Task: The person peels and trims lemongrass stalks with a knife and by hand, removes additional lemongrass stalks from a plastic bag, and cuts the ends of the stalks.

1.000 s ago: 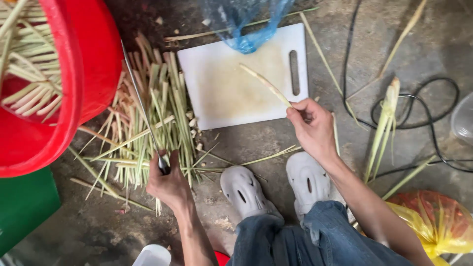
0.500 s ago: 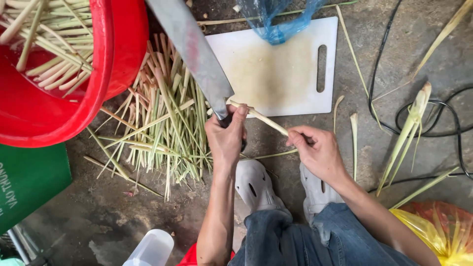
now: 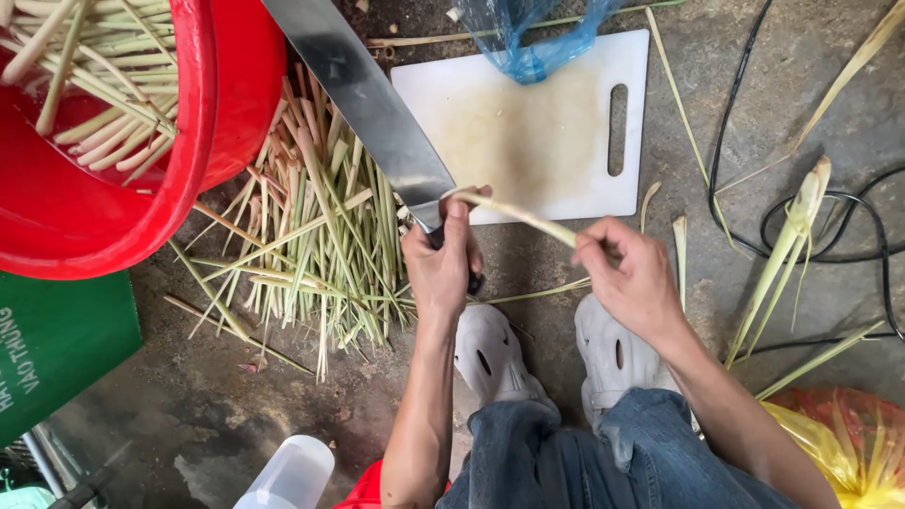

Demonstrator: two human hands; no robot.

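— What have I got in my hands right now?

— My left hand (image 3: 441, 269) is clamped on the handle of the big cleaver (image 3: 363, 99), whose blade runs up and away toward the red tub (image 3: 203, 141). My right hand (image 3: 630, 278) is pinched shut on one end of a pale lemongrass stalk (image 3: 514, 215); its other end rests by my left thumb at the heel of the blade, above my white clogs (image 3: 495, 353).

— How will that stalk handle?

— Light and thin, I'd judge, stiff enough to hold its line between both hands but likely to bend or snap if levered. I'd grip it near the thicker end, well clear of the edge. The cleaver looks heavy and blade-forward, so the handle wants a full wrap.

— And further out?

— Trimmed leaves (image 3: 320, 236) are heaped on the concrete floor (image 3: 283, 405) to the left; beyond lies the white cutting board (image 3: 537, 132), with a blue plastic bag (image 3: 528, 38) on its far edge.
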